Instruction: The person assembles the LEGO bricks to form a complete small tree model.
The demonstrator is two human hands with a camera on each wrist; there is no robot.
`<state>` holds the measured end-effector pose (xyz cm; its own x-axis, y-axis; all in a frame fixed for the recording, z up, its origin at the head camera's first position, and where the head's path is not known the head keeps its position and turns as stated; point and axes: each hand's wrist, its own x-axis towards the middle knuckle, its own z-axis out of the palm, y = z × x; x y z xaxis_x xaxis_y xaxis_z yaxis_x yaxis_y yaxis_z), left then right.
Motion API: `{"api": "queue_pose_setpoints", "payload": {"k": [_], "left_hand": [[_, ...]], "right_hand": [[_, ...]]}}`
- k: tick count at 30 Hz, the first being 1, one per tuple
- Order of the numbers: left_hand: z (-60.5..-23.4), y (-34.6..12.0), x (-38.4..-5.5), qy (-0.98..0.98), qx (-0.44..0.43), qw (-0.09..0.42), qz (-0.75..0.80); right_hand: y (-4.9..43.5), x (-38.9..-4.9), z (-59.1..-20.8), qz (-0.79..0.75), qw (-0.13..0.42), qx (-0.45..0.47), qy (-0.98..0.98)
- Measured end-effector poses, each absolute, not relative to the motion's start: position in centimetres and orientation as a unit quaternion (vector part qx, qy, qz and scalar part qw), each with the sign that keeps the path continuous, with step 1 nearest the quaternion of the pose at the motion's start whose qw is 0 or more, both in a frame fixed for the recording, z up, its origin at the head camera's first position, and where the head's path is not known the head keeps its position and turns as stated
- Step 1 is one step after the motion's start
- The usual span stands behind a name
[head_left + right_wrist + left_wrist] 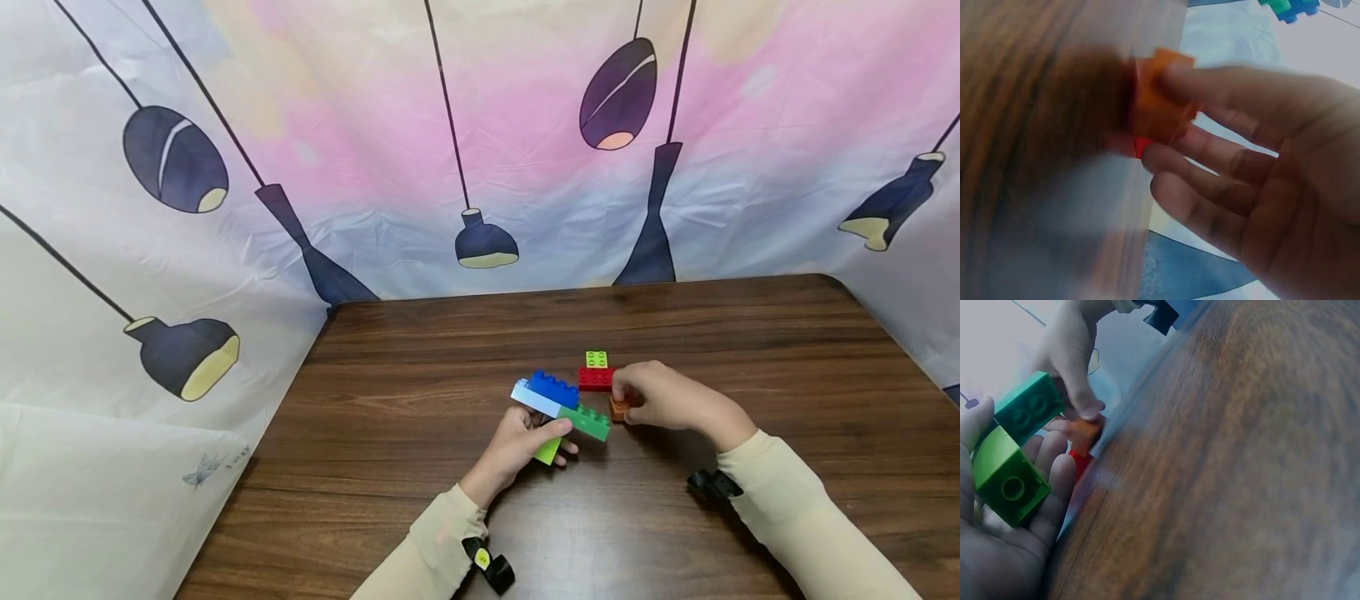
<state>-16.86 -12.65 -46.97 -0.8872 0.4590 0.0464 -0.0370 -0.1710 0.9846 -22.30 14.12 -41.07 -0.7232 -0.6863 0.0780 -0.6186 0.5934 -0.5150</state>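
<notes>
"How best to lift the orange brick (617,410)?"
"The right hand (667,400) pinches it, at three o'clock from the brick assembly (553,407); raise it straight, clear of the red brick (595,380)."
"And the left hand (517,443)?"
"Grasping the assembly; best held steady."
"Pointing where?"
"Long axis ten to four o'clock, green brick (588,423) towards four. The orange one's axis is hidden."

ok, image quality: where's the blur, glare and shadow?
Head: mostly crisp, pale sheen on the near table; left wrist: table grain blurred, backdrop washed out at upper left; right wrist: orange brick and right hand soft, dark shadow on table at left.
</notes>
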Motion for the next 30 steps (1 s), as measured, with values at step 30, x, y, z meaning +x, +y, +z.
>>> {"api": "queue_pose_setpoints", "payload": {"k": [30], "left_hand": [[-46.8, -12.5, -16.8, 0.642, 0.176, 0.165, 0.728]], "right_hand": [[13.1, -21.3, -40.0, -0.435, 0.108, -0.398, 0.800]]}}
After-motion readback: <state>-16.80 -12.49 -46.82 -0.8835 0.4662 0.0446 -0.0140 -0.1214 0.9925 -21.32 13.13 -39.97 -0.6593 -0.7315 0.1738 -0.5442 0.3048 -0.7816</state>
